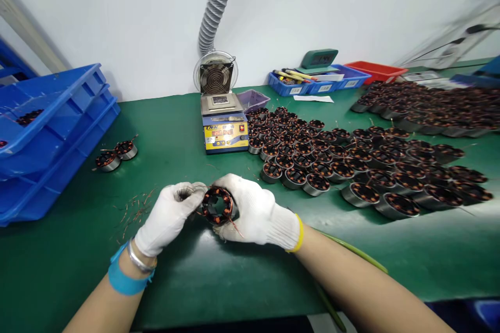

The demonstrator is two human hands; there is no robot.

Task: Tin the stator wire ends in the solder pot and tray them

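My right hand [252, 208], in a white knit glove with a yellow cuff edge, is wrapped around a motor stator [217, 206]. The stator is a metal ring with copper windings and a dark core, its open face tilted toward me. A loose copper wire end [235, 227] sticks out at its lower right. My left hand [175, 210], also in a white glove, has thumb and fingers pinched together at the stator's left rim. What lies between those fingertips is hidden.
Copper wire scraps [136, 210] lie left of my hands, with two stators [117, 156] behind them. A yellow-and-blue solder pot [225, 132] stands ahead under a duct hose [219, 5]. Rows of stators [312, 156] cover the right side. Blue bins [58, 130] are stacked at left.
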